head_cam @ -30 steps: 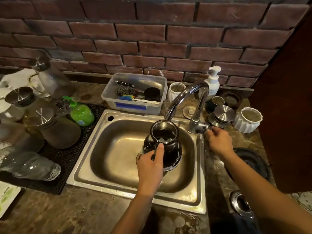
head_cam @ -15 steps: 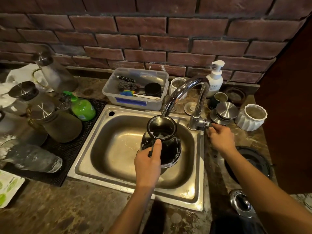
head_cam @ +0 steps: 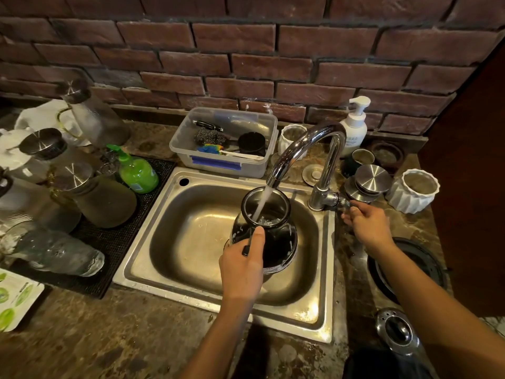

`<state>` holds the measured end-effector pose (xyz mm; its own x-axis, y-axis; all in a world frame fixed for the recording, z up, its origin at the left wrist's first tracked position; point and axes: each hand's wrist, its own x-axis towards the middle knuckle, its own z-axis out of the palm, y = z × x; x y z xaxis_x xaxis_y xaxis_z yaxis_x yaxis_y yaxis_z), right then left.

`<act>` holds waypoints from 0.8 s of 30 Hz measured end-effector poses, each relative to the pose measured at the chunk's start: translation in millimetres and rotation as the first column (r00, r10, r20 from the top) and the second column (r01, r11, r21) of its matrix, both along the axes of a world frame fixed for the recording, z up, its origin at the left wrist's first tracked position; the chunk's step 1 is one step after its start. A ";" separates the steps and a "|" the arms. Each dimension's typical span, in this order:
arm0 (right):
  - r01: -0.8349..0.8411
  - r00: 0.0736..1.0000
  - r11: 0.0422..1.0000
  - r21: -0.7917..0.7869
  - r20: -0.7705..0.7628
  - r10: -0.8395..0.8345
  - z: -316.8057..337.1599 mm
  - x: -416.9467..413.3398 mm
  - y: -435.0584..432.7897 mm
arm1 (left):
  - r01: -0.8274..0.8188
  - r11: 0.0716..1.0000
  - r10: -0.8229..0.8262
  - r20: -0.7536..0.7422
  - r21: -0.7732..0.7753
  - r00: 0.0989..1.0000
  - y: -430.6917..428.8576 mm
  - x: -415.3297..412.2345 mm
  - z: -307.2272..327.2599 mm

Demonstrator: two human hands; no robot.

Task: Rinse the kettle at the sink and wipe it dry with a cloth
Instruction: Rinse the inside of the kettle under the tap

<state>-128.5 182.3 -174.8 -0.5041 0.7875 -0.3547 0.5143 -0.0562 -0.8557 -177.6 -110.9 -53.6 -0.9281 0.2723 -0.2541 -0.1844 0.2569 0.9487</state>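
Kettle (head_cam: 276,236) in left hand (head_cam: 241,266) (over sink (head_cam: 326,272))

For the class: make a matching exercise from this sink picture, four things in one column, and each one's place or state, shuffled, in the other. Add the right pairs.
Things
1. kettle
2. green bottle
3. white pump bottle
4. right hand

Places or states
A. at the tap's handle
B. on the black mat, left of the sink
C. under the running water, held by the left hand
D. by the brick wall, behind the tap

Pairs: 1-C, 2-B, 3-D, 4-A
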 end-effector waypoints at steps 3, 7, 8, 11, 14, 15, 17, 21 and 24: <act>-0.010 1.000 1.000 0.013 -0.013 0.010 0.6 0.9 -0.5 | 0.003 1.000 -0.003 0.007 0.001 1.000 -1.8 -0.2 0.4; -0.013 1.000 1.000 0.025 -0.015 0.014 0.0 1.1 -0.4 | -0.006 1.000 0.006 0.017 0.008 1.000 -4.3 -1.7 2.5; -0.012 1.000 1.000 0.029 -0.014 0.013 -0.8 1.1 0.1 | -0.006 1.000 0.006 0.016 0.010 1.000 -4.3 -1.8 3.8; -0.013 1.000 0.999 0.029 -0.022 0.013 -4.1 0.8 -0.1 | -0.007 1.000 0.007 0.002 0.016 1.000 -6.7 -3.1 4.2; -0.008 1.000 0.998 0.055 -0.016 0.008 -7.9 0.0 0.7 | 0.003 1.000 -0.003 -0.002 0.007 1.000 -10.0 -4.5 3.9; -0.010 1.000 0.998 0.055 -0.014 0.011 -9.2 0.0 1.8 | 0.004 1.000 -0.004 0.004 0.009 1.000 -10.8 -4.5 4.0; -0.012 1.000 0.998 0.056 -0.006 0.013 -9.6 -0.1 2.7 | 0.005 1.000 -0.005 0.014 0.020 1.000 -11.4 -4.8 4.6; -0.011 1.000 0.999 0.053 0.001 0.010 -8.3 0.1 2.0 | 0.011 1.000 -0.012 0.014 0.019 1.000 -13.0 -5.2 3.4; -0.001 1.000 0.999 0.041 -0.003 0.001 -8.9 -0.8 2.1 | 0.018 1.000 -0.018 0.010 0.015 1.000 -13.2 -6.0 2.0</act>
